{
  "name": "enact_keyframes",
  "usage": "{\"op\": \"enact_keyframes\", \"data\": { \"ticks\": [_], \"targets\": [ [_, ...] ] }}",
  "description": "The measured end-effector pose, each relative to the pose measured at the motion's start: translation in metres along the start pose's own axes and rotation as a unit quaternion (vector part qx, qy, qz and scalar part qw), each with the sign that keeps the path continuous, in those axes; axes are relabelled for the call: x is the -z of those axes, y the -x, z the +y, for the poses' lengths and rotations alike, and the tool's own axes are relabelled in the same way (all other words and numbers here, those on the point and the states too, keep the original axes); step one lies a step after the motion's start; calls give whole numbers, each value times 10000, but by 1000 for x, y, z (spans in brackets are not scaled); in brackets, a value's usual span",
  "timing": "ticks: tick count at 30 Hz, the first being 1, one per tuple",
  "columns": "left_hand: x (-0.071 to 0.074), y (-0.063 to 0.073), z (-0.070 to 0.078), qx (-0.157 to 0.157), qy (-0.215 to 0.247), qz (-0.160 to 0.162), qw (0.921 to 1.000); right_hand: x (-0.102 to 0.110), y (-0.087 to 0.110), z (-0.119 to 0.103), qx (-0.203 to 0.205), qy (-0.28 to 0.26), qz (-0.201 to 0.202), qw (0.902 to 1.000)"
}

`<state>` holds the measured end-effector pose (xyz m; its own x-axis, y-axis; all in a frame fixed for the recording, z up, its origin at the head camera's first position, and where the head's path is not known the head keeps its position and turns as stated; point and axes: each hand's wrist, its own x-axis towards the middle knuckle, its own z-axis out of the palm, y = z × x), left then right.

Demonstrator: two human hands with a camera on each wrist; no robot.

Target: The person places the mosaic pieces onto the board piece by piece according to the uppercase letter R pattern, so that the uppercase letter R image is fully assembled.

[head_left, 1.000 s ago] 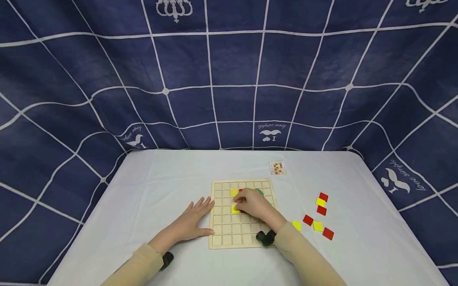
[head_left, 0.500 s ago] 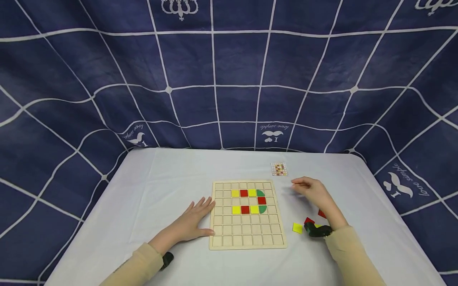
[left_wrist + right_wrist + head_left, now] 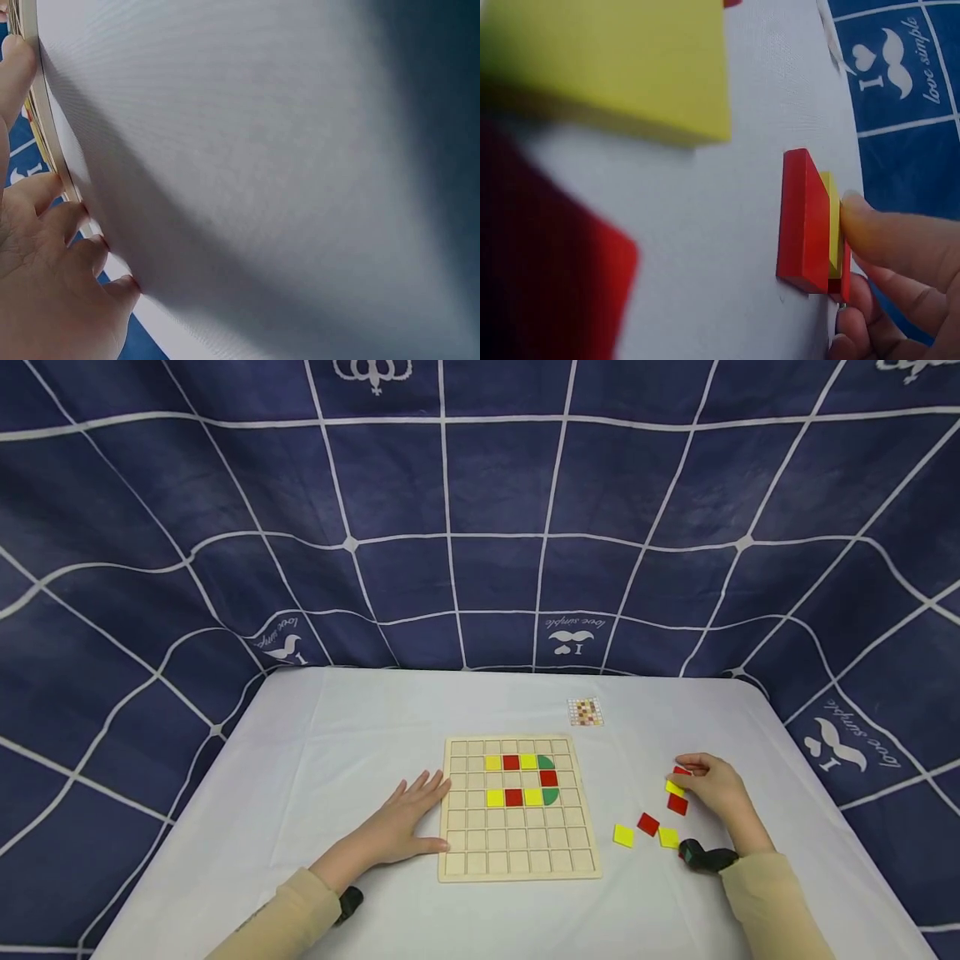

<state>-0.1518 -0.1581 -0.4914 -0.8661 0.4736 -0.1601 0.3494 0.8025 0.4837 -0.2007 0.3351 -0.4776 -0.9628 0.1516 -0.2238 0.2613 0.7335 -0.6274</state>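
Observation:
A square wooden grid board (image 3: 517,841) lies on the white table. In it, yellow, red and green pieces form a ring open on its left side. My left hand (image 3: 401,824) rests spread at the board's left edge, thumb and fingertips touching the rim. Far to the right, my right hand (image 3: 717,787) has thumb and fingers around the edges of a red square tile (image 3: 682,770). Just nearer lie a yellow tile (image 3: 674,787) and another red tile (image 3: 677,805). In the right wrist view, the thumb (image 3: 866,225) is close against the yellow tile, and the fingertips are partly hidden.
Loose tiles lie right of the board: a yellow tile (image 3: 623,835), a red tile (image 3: 648,824) and another yellow tile (image 3: 668,837). A red one is mostly hidden under the right wrist camera (image 3: 705,857). A small pattern card (image 3: 585,712) lies behind the board.
My right hand has left the board, moving right past its edge to the far loose tiles, where it takes hold of a red one. The left hand has stayed at the board's edge.

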Motion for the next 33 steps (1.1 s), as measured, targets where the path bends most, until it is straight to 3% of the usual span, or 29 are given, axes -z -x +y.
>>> {"op": "enact_keyframes", "data": {
  "ticks": [12, 20, 26, 33],
  "targets": [
    [2, 2, -1, 89, -6, 42, 10000, 4, -2, -3, -322, -132, -155, 9993],
    [-2, 3, -1, 41, -47, 9, 10000, -3, 7, -12, -80, -6, -7, 10000],
    [-2, 1, -2, 61, -63, 4, 10000, -20, 14, -44, 332, -405, 145, 9985],
    [-1, 0, -2, 18, -24, -14, 10000, -52, 17, -93, 866, -920, -101, 9919]
  ]
}}
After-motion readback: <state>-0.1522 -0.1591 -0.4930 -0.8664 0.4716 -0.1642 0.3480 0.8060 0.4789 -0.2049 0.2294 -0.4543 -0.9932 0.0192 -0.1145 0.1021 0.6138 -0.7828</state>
